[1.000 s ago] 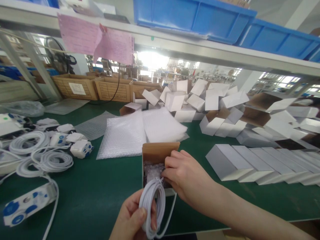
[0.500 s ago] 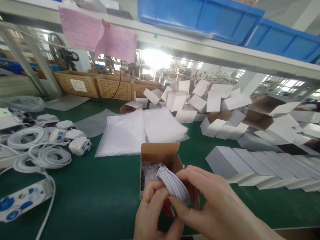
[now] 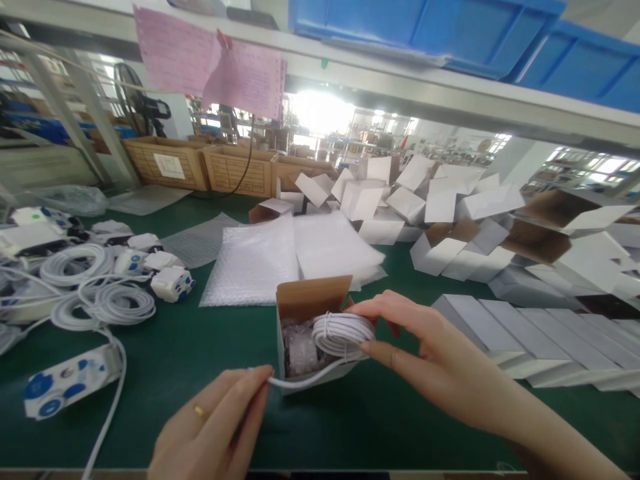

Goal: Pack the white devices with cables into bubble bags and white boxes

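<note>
A small open cardboard box [image 3: 310, 300] stands on the green table in front of me, with something wrapped in bubble wrap [image 3: 300, 347] inside. My right hand [image 3: 415, 347] pinches a coiled white cable [image 3: 340, 332] over the box's open top. My left hand [image 3: 220, 427] is closed on the loose end of that cable, drawn out to the left of the box. A ring shows on one left finger.
Coiled white cables and white-and-blue power strips [image 3: 70, 390] lie at the left. Bubble-wrap sheets [image 3: 260, 260] sit behind the box. White cartons [image 3: 480, 327] lie in a row at the right, more are heaped behind. Brown crates [image 3: 170, 163] and a shelf with blue bins [image 3: 410, 27] stand beyond.
The coil went from my left hand to my right and now sits over the box. My left hand has dropped back to the left, pulling the cable's end out.
</note>
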`<state>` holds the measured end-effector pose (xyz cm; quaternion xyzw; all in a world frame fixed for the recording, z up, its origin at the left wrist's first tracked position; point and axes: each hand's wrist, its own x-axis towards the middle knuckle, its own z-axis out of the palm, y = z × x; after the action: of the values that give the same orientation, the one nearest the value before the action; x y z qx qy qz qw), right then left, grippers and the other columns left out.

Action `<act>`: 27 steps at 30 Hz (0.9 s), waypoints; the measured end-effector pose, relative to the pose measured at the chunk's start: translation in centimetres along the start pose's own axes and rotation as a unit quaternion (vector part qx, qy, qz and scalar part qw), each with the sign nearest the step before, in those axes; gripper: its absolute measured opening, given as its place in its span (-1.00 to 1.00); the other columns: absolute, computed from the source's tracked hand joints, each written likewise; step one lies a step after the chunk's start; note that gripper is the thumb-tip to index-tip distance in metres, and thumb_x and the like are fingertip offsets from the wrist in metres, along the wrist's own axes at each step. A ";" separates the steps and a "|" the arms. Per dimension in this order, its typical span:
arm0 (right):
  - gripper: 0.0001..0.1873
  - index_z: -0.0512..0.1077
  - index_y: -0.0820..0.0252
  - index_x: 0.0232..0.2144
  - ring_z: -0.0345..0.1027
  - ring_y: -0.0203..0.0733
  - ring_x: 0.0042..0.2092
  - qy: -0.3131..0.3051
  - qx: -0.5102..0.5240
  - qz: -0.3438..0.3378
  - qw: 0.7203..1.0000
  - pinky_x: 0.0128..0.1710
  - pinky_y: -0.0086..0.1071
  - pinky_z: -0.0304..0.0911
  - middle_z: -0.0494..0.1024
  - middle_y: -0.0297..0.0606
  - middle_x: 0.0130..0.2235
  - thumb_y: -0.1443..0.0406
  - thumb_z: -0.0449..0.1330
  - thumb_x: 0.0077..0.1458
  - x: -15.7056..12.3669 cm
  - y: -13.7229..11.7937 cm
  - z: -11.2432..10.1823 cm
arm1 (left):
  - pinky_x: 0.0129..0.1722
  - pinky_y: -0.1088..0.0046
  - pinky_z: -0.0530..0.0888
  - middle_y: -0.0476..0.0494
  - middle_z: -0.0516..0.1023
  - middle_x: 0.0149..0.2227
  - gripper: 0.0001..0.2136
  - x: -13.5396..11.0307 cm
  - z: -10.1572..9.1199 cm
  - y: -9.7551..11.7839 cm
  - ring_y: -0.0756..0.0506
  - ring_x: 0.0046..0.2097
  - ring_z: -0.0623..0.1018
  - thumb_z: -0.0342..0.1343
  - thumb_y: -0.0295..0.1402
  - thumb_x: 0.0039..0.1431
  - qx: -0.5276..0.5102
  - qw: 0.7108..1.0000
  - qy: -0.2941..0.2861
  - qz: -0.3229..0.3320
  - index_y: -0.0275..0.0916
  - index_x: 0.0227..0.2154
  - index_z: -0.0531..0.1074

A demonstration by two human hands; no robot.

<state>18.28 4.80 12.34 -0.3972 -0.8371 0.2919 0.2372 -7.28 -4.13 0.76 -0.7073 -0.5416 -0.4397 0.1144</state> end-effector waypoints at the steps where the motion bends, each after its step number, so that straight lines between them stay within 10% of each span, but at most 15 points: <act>1: -0.79 0.48 0.11 -0.08 0.39 -0.17 -0.03 0.001 -0.009 -0.011 1.000 -0.04 -0.35 0.26 0.55 -0.29 -0.07 0.39 0.17 0.25 0.1 0.1 0.2 | -0.05 0.42 0.57 -0.02 0.65 -0.14 -0.80 0.8 -0.5 -0.1 -0.12 -0.20 0.66 0.06 -0.38 0.42 0.012 1.000 0.020 0.015 -0.06 0.01 0.51; 5: -0.78 0.42 0.17 -0.09 0.39 -0.15 -0.09 0.009 -0.071 -0.064 0.995 -0.09 -0.34 0.27 0.52 -0.23 -0.09 0.47 0.11 0.26 0.7 0.3 1.8 | 0.06 0.44 0.52 0.02 0.63 -0.06 -0.72 4.1 -0.9 0.4 -0.07 -0.13 0.65 0.09 -0.53 0.38 0.027 0.995 0.069 0.070 -0.07 0.02 0.50; 15: -0.87 0.51 0.21 -0.28 0.47 -0.02 -0.21 0.027 -0.385 -0.017 0.922 -0.20 -0.28 0.22 0.60 -0.15 -0.25 0.45 0.17 0.25 3.0 -0.4 4.9 | 0.09 0.12 0.50 -0.38 0.41 0.22 -0.68 7.2 2.4 -0.8 -0.27 0.14 0.51 -0.13 -0.51 0.44 0.071 0.986 -0.032 0.150 -0.32 0.11 0.44; 21: -0.88 0.52 0.24 -0.24 0.52 0.00 -0.20 -0.038 -0.399 0.076 0.913 -0.22 -0.28 0.27 0.62 -0.11 -0.23 0.36 0.16 0.32 5.0 -1.9 4.9 | 0.11 0.11 0.45 -0.18 0.54 -0.24 -0.72 7.1 2.5 -0.3 -0.20 -0.08 0.53 -0.10 -0.50 0.44 0.098 0.983 -0.028 0.155 -0.30 -0.29 0.52; 27: -0.81 0.55 0.25 -0.29 0.53 -0.08 -0.20 -0.095 -0.425 -0.017 0.900 -0.25 -0.36 0.28 0.62 -0.13 -0.24 0.53 0.16 0.21 7.5 -2.6 4.8 | 0.21 0.00 0.40 -0.12 0.48 -0.34 -0.82 7.5 2.4 -0.5 -0.20 -0.13 0.50 0.22 -0.39 0.25 0.140 0.961 -0.134 0.198 -0.25 -0.49 0.52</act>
<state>9.58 8.10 11.88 -0.4164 -0.9068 -0.0591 -0.0299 -6.36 2.58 4.81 -0.8297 -0.4570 -0.2295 0.2238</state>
